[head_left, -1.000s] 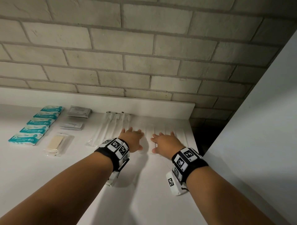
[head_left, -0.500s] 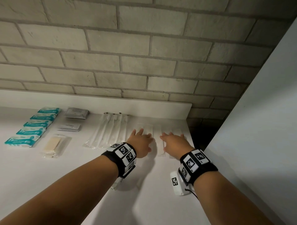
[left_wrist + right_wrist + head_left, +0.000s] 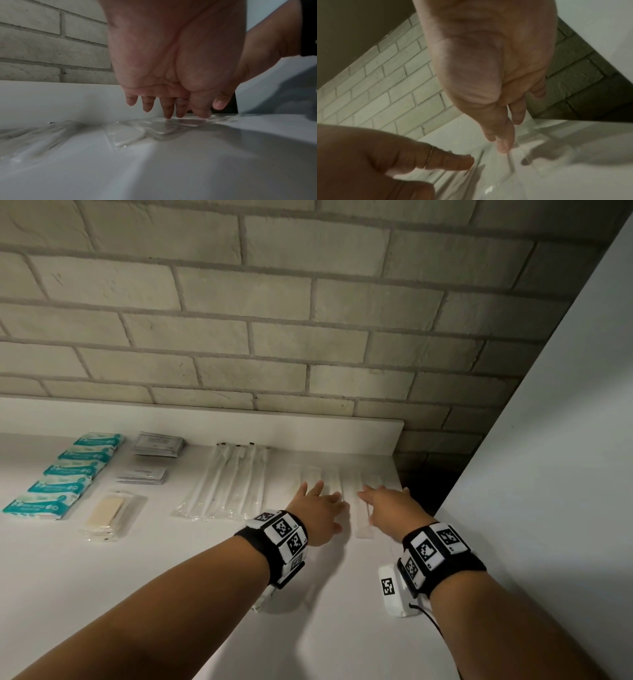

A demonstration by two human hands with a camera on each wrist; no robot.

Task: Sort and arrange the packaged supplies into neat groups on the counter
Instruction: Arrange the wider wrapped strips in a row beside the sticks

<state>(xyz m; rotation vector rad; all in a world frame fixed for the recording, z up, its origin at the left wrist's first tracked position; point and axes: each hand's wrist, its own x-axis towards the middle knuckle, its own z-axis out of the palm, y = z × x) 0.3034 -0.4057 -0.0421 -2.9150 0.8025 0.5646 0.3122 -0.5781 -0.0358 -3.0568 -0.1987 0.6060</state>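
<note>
Several long white paper-wrapped packets (image 3: 347,486) lie side by side at the counter's back right. My left hand (image 3: 317,501) lies over their left part with straight fingers (image 3: 167,109) touching the wrappers. My right hand (image 3: 385,501) rests on the right part, its fingers (image 3: 504,142) stretched out flat and pressing down. Neither hand holds anything. Left of them lies a row of clear-wrapped long swabs (image 3: 233,481).
Teal packets (image 3: 65,474) form a column at far left. Beside them sit grey sachets (image 3: 157,444), small white sachets (image 3: 142,475) and clear-wrapped beige pads (image 3: 108,515). A brick wall stands behind, a white panel (image 3: 548,474) at right, with a dark gap (image 3: 421,487) past the counter's end.
Both hands slid slightly toward me over the white packets, fingers staying flat. The head view shifted a little.
</note>
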